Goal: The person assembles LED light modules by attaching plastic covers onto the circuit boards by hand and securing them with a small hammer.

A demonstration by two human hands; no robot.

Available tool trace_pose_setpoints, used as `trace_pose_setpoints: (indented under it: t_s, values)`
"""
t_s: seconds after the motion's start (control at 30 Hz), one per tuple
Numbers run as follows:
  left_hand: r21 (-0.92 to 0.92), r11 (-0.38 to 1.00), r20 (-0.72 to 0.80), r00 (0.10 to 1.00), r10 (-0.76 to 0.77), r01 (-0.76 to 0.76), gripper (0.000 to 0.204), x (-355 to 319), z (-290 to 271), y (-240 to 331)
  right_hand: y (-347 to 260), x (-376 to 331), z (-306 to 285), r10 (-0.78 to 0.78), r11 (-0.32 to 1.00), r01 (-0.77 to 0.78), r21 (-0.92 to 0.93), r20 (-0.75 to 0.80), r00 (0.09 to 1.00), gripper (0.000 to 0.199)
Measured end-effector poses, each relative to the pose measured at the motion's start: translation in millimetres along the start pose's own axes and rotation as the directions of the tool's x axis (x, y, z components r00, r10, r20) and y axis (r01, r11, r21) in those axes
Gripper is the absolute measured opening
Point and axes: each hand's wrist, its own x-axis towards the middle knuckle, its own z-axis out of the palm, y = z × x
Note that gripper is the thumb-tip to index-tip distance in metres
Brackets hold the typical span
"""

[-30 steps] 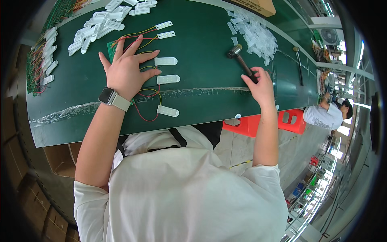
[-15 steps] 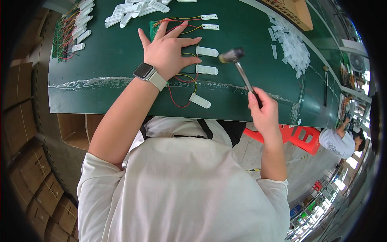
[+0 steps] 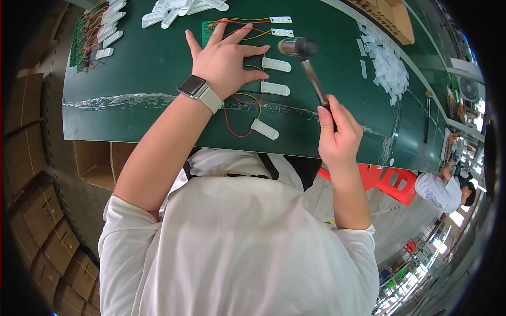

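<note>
My left hand (image 3: 226, 66) lies with fingers spread over a green circuit board (image 3: 205, 32), its fingertips by the red and yellow wires. Much of the board is hidden beneath it. Two bare white strips (image 3: 282, 32) with holes or dots end the upper wires. Lower down, three wired pieces sit in white rounded plastic covers: an upper cover (image 3: 276, 64), a middle cover (image 3: 275, 88) and a tilted cover (image 3: 265, 129) near the table edge. In my right hand (image 3: 340, 134) is a mallet (image 3: 314, 81), its head raised just right of the upper cover.
White plastic covers (image 3: 179, 9) lie heaped at the back. Several wired boards (image 3: 87, 45) with covers stand at far left. Translucent strips (image 3: 387, 66) are piled on the right, near a cardboard box (image 3: 387, 18) and another hammer (image 3: 427, 116). A person (image 3: 443, 189) sits far right.
The mallet head has moved up and slightly left, with my right hand rising. My left hand stays spread over the board; the whole view has shifted a little.
</note>
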Motion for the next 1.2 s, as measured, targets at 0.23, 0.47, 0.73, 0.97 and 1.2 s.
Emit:
trace_pose_setpoints:
  t_s: [0.23, 0.47, 0.73, 0.97, 1.2]
  values:
    - [-0.004, 1.0, -0.011, 1.0, 0.011, -0.011, 0.061, 1.6, 1.2, -0.8, 27.9, -14.3, -1.3, 0.033, 0.996, -0.044, -0.081, -0.125, 0.992, 0.02]
    - [-0.003, 0.999, -0.04, 0.998, 0.051, -0.051, 0.055, -2.9, -0.4, 3.5, 38.9, -13.0, -0.6, 0.033, 0.989, -0.023, -0.144, 0.065, 0.997, 0.02]
    - [-0.114, 0.928, -0.156, 0.929, 0.335, -0.354, 0.037, -5.0, -20.0, 3.2, 62.5, -31.3, -45.1, 0.203, 0.951, -0.248, -0.183, -0.233, 0.951, 0.022]
    - [0.043, 0.904, 0.069, 0.904, 0.421, -0.424, 0.073, -24.0, -10.4, -0.4, 107.0, -58.9, -63.9, 0.229, 0.83, -0.326, -0.452, -0.257, 0.939, 0.026]
    - [0.021, 0.905, 0.084, 0.902, 0.423, -0.426, 0.085, -23.6, -10.3, 10.1, 130.9, -21.8, -96.2, 0.153, 0.852, -0.242, -0.465, -0.221, 0.963, 0.024]
